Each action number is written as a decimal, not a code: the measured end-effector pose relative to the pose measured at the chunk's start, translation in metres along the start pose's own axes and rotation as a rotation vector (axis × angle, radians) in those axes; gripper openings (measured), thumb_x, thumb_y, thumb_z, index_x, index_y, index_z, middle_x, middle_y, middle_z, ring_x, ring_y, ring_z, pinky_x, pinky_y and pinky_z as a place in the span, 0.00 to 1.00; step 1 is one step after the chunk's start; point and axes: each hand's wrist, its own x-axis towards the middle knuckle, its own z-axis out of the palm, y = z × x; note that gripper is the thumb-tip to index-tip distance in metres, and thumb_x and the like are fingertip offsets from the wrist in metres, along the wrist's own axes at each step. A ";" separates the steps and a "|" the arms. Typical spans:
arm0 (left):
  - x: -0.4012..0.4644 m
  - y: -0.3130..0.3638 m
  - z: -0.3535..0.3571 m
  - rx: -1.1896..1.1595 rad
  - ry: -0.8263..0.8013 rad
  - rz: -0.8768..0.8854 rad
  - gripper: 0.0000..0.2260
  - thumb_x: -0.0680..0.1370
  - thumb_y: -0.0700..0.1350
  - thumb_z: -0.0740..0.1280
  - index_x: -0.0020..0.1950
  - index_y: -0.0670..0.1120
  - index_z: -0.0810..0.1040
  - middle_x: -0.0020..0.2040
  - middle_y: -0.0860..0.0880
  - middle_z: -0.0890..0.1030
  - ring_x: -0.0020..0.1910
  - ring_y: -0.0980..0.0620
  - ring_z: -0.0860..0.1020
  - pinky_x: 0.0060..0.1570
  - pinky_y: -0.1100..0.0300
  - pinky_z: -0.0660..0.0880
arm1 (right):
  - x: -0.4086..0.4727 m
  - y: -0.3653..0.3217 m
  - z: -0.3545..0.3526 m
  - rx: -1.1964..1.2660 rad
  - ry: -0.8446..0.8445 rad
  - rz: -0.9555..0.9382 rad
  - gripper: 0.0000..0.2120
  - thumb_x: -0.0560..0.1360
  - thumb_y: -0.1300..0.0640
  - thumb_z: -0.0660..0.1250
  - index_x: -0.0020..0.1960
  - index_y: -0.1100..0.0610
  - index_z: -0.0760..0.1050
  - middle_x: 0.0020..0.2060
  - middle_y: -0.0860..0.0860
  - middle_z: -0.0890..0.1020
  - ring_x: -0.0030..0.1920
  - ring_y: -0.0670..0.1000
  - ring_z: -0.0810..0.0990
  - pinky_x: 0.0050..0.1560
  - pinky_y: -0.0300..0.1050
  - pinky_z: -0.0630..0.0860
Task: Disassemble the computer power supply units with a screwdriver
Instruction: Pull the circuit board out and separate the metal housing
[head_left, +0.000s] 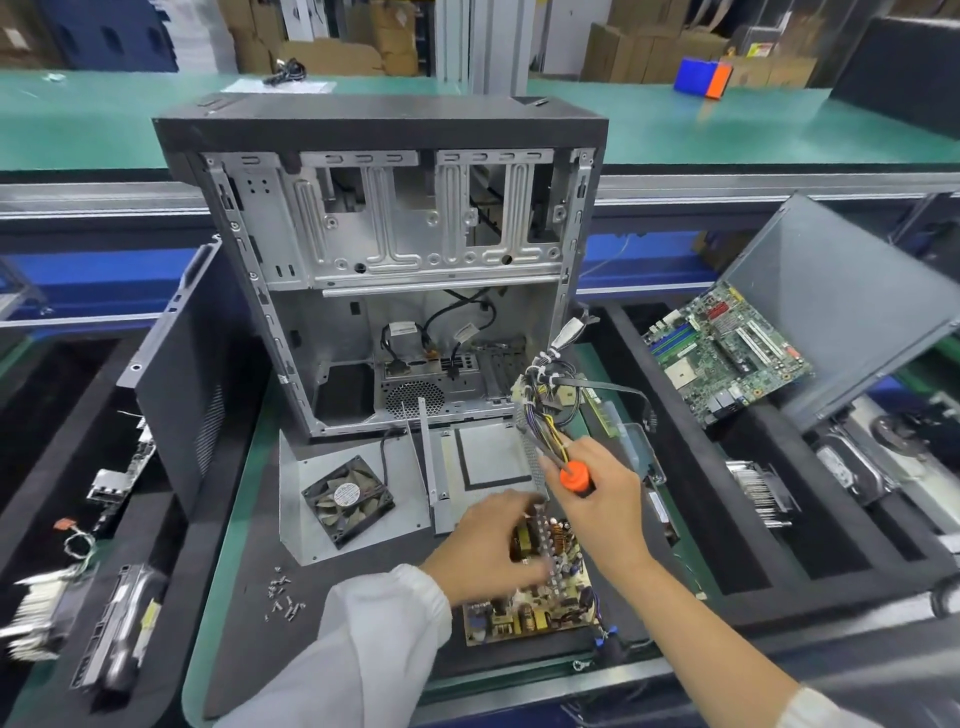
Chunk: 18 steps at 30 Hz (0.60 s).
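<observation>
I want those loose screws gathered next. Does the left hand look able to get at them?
Probably yes. The loose screws lie bare on the mat just left of the left hand, which rests on the circuit board, and nothing stands between them.

Case: empty computer case (395, 270) stands open on the mat.
Motherboard: green motherboard (727, 353) lies in the right tray.
Box: blue-orange box (698, 77) far behind.

bright, even overhead light fills the scene, with only soft shadows. the left hand (491, 545) is smeared by motion blur. wide-angle distortion bends the edges, the corners are soft, and the far background lacks sharpness.
</observation>
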 end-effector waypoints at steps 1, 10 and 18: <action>0.002 0.002 -0.009 -0.290 0.043 -0.077 0.22 0.73 0.49 0.65 0.67 0.49 0.69 0.63 0.51 0.75 0.58 0.57 0.76 0.58 0.64 0.74 | -0.001 0.001 0.000 -0.003 -0.017 -0.019 0.10 0.72 0.61 0.71 0.37 0.52 0.72 0.31 0.46 0.66 0.30 0.51 0.66 0.29 0.52 0.68; 0.038 0.015 -0.069 -1.071 0.335 -0.406 0.19 0.85 0.45 0.56 0.66 0.31 0.69 0.58 0.35 0.77 0.58 0.41 0.77 0.62 0.49 0.74 | 0.015 -0.002 0.011 -0.313 -0.255 -0.115 0.16 0.68 0.60 0.75 0.56 0.50 0.82 0.38 0.47 0.79 0.33 0.52 0.78 0.30 0.45 0.76; 0.021 0.008 -0.060 -0.600 0.120 -0.434 0.05 0.83 0.42 0.60 0.49 0.44 0.73 0.46 0.43 0.75 0.44 0.47 0.75 0.49 0.60 0.73 | 0.005 0.024 -0.030 -0.244 -0.222 0.277 0.06 0.74 0.56 0.70 0.50 0.51 0.82 0.47 0.45 0.80 0.45 0.49 0.79 0.45 0.45 0.76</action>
